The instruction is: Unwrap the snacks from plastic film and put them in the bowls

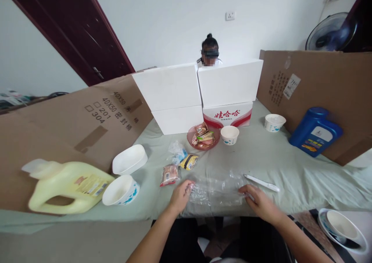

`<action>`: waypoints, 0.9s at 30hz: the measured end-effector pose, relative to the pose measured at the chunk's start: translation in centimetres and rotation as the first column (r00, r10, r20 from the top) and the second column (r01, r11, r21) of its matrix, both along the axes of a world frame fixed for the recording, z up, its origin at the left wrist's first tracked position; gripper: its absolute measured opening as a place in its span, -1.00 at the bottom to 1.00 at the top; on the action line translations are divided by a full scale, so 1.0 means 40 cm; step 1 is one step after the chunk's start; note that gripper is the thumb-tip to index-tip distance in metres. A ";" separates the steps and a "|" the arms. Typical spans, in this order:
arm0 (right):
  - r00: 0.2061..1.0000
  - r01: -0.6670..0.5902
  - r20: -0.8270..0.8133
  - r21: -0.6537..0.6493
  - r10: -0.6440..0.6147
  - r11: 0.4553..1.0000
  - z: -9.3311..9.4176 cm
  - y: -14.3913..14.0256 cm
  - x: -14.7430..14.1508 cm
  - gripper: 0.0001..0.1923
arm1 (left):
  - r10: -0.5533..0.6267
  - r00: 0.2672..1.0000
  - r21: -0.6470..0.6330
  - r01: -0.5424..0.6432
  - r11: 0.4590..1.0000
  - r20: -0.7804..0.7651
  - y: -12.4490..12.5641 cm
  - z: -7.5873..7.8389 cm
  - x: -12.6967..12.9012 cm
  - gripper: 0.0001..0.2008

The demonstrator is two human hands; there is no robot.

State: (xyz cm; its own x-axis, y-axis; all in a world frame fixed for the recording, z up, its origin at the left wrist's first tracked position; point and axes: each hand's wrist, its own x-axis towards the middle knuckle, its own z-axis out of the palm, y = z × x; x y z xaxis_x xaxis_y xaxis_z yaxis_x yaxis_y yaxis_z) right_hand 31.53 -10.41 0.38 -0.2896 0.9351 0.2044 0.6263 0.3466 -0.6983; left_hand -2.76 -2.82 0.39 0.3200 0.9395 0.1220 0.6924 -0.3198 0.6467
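A clear plastic bag [215, 189] is stretched between my two hands at the front of the cloth-covered table. My left hand [181, 196] pinches its left end, and my right hand [260, 201] grips the right end. Just beyond my right hand lies a white pen-like utility knife [262, 182]. Past my left hand sit a reddish packaged snack [170, 175], a yellow-and-black packet [188, 161] and a crumpled clear wrapper with blue on it [178, 153]. Behind these, a pink glass bowl [213, 145] holds several wrapped snacks.
White boxes [171, 88] wall off the back, with a person [209, 47] behind. Cardboard panels [116, 119] line both sides. Left are a yellow detergent jug [69, 185], a white dish [130, 160] and a paper bowl [121, 191]; right, a blue bottle [312, 133] and paper bowls [229, 135].
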 end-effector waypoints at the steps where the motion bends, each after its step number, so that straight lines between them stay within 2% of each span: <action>1: 0.998 0.038 -0.056 -0.043 -0.040 0.998 -0.006 0.012 -0.010 -0.75 | 0.035 0.999 0.002 -0.035 0.999 -0.030 0.006 0.003 0.005 -0.72; 4: 0.965 0.153 -0.179 -0.200 -0.190 0.968 -0.029 0.064 -0.041 -0.73 | 0.158 0.970 0.019 -0.157 0.987 -0.187 0.030 0.012 0.028 -0.78; 8: 0.931 0.295 -0.106 -0.339 -0.348 0.893 -0.045 0.116 -0.064 -0.66 | 0.267 0.922 0.034 -0.269 0.963 -0.280 0.050 0.011 0.053 -0.82; 10: 0.926 0.342 -0.049 -0.313 -0.375 0.886 -0.045 0.119 -0.066 -0.66 | 0.283 0.918 0.041 -0.283 0.958 -0.279 0.047 0.006 0.058 -0.85; 14: 0.924 0.380 0.009 -0.161 -0.383 0.911 -0.046 0.104 -0.062 -0.62 | 0.294 0.908 0.072 -0.286 0.956 -0.299 0.033 -0.001 0.063 -0.91; 17: 0.929 0.365 -0.014 -0.136 -0.370 0.921 -0.048 0.100 -0.062 -0.60 | 0.308 0.889 0.074 -0.301 0.951 -0.339 0.030 0.001 0.073 -0.94; 19: 0.915 0.402 0.025 -0.126 -0.402 0.907 -0.047 0.101 -0.063 -0.67 | 0.333 0.861 0.080 -0.328 0.941 -0.384 0.033 0.002 0.082 -0.87; 23: 0.821 0.528 0.295 -0.071 -0.488 0.846 -0.042 0.102 -0.063 -0.67 | 0.364 0.791 0.112 -0.357 0.927 -0.491 0.037 -0.003 0.095 -0.85; 27: 0.735 0.551 0.492 -0.035 -0.466 0.834 -0.036 0.093 -0.064 -0.70 | 0.383 0.779 0.124 -0.373 0.919 -0.495 0.030 -0.017 0.101 -0.80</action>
